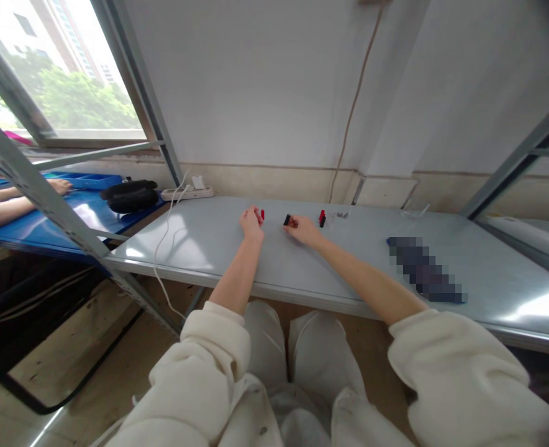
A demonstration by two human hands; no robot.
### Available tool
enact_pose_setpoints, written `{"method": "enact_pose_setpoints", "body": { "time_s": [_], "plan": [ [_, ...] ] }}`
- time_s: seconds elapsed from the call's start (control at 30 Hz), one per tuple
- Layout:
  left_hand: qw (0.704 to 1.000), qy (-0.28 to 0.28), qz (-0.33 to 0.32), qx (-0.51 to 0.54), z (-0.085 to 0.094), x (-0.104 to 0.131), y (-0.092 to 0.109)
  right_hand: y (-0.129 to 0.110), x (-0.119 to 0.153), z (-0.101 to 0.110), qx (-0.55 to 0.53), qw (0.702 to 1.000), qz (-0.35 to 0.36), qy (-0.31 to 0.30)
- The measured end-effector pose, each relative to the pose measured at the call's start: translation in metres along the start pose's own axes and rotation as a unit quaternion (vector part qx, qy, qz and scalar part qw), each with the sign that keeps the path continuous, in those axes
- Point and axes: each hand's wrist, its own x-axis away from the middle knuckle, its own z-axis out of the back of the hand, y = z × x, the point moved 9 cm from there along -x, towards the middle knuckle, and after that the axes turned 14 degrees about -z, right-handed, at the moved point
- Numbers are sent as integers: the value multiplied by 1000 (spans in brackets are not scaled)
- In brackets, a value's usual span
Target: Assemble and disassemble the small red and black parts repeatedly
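My left hand is above the grey table with its fingers curled in. A small red cylindrical piece shows upright at its fingertips and appears held there. To the right, my right hand pinches a small black cylindrical piece, which tilts up from the fingers. The two hands are a short way apart, and the pieces do not touch. Beyond my right hand lie a small red piece and a small black piece, close together. Several tiny metallic parts are beside them, too small to make out.
A clear plastic tray stands near the wall. A pixelated dark flat object lies on the right of the table. A white power strip with a cable sits back left. Another person's arms rest at the blue table beyond the metal post.
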Motion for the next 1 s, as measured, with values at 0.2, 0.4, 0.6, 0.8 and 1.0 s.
{"method": "enact_pose_setpoints", "body": {
  "time_s": [0.2, 0.4, 0.6, 0.8, 1.0],
  "plan": [
    [997, 60, 41, 28, 11, 4, -8, -13, -30, -19, 26, 999, -20, 22],
    [996, 67, 48, 33, 11, 6, -11, -14, -43, -34, 41, 997, -48, 36],
    [996, 59, 56, 43, 7, 6, -16, -16, -47, -39, 57, 994, -80, 44],
    [996, 55, 50, 43, 7, 4, -17, -14, -52, -43, 78, 991, -97, 51],
    [997, 47, 52, 39, 5, 4, -19, -13, -55, -45, 82, 991, -97, 52]
  ]
}}
